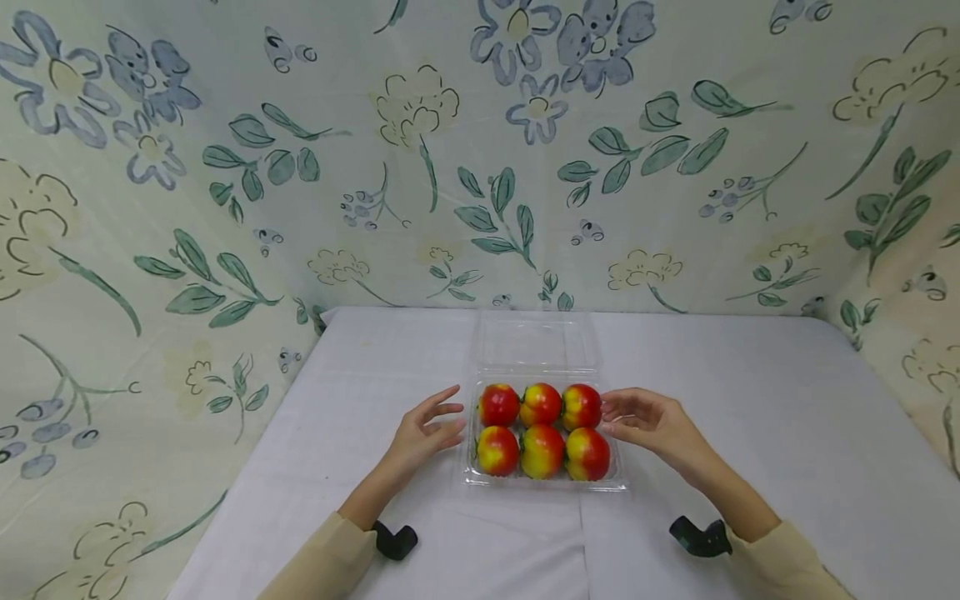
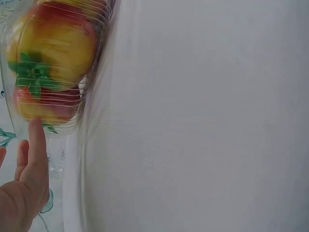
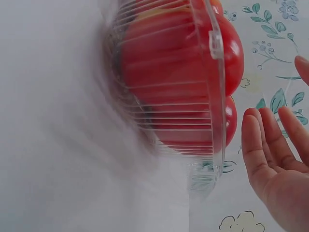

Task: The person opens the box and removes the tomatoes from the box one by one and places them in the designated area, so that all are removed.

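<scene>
A clear plastic clamshell box [image 1: 471, 477] lies on the white cloth with its lid [image 1: 536, 343] folded back flat behind it. Inside are two rows of round red-and-yellow fruits [image 1: 542, 451], and the left wrist view shows green leafy tops [image 2: 33, 72]. My left hand [image 1: 424, 432] is at the box's left side, fingers extended; whether a fingertip [image 2: 36, 126] touches the wall, I cannot tell. On the opposite side, my right hand [image 1: 651, 421] has its fingers loosely bent beside the back right fruit [image 1: 582, 406]. The right wrist view shows a gap between those fingers [image 3: 255, 145] and the rim.
White cloth [image 1: 390, 350] covers the table, with a crease running forward from the box. A floral curtain [image 1: 517, 200] rises behind it and at both sides. Black wrist-worn pieces [image 1: 395, 541] stick out by the beige sleeves [image 1: 330, 554].
</scene>
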{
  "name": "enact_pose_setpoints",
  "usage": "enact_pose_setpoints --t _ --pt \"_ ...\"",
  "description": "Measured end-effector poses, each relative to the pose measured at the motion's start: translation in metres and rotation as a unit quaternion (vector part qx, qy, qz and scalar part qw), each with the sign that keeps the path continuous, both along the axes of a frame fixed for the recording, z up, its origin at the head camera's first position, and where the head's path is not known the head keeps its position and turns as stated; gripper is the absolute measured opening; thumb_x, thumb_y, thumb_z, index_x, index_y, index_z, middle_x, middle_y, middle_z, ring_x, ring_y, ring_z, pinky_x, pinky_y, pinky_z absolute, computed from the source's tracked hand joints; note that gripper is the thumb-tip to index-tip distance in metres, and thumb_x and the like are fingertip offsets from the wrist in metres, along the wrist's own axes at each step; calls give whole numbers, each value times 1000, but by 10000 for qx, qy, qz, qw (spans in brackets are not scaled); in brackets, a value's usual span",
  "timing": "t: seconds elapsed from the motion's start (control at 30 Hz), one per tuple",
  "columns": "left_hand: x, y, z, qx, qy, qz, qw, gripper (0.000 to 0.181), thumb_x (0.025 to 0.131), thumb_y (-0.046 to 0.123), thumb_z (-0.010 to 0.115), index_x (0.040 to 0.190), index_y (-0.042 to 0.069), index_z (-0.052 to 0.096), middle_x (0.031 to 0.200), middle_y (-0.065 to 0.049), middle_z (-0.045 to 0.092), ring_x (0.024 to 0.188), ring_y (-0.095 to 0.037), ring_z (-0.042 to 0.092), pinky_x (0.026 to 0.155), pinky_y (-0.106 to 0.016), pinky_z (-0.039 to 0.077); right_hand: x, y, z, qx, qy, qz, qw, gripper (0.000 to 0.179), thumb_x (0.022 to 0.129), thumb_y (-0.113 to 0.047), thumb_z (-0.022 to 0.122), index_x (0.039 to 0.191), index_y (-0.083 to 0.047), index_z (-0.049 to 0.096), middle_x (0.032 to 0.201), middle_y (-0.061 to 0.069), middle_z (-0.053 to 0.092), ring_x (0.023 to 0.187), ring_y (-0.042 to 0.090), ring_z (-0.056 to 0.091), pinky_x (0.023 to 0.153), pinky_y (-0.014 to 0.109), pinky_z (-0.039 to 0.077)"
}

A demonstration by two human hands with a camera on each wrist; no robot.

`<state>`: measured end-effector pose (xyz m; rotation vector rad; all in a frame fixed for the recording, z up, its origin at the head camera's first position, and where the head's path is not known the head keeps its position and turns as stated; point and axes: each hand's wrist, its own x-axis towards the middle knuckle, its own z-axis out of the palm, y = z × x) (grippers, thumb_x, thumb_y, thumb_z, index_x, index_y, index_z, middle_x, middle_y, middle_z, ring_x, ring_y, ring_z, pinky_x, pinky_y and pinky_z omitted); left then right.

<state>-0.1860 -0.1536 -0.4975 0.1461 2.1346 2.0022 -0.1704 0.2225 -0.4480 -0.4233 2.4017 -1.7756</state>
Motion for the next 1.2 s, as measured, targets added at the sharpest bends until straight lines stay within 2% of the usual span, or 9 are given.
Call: enact_pose_setpoints --t 0.27,0.53,0.67,0.77,0.9,1.2 --pt "-3 5 -2 -110 85 14 9999 61 95 12 69 151 11 44 130 -21 57 107 -37 65 85 -43 57 5 -4 -7 162 283 233 9992 44 86 -12 79 123 4 62 118 21 65 101 31 64 87 21 54" --pt "-6 9 -4 -319 212 -8 9993 62 96 8 66 152 7 40 128 -24 57 105 -40 66 86 -48 57 6 -6 -14 530 679 351 9957 45 83 -14 82 122 -2 64 117 13 66 102 28 64 90 32 56" --pt "-7 9 -4 -333 195 -6 9993 61 95 13 69 151 10 44 125 -20 58 101 -36 68 84 -42 58 7 -8 -16 719 789 343 9937 47 82 -16 83 122 -4 64 118 11 66 104 26 64 91 31 55" --pt "-8 9 -5 -339 189 -8 9992 61 94 17 71 149 12 47 122 -18 59 99 -31 69 82 -36 59 7 -10 -18 863 892 326 9917 48 81 -17 84 122 -5 64 118 9 66 104 24 63 93 36 55" --pt "-8 9 -4 -313 263 -42 9992 60 93 17 72 148 10 48 119 -18 60 94 -29 70 81 -34 59 8 -11 -22 1020 1021 291 9891 48 80 -16 85 122 -6 64 118 7 66 103 21 63 94 44 53" --pt "-10 9 -6 -313 237 -52 9992 57 94 14 71 147 10 51 116 -15 61 87 -25 71 79 -31 59 10 -13 -25 1216 1213 248 9848 51 77 -18 88 121 -7 65 115 4 65 101 18 62 94 53 51"
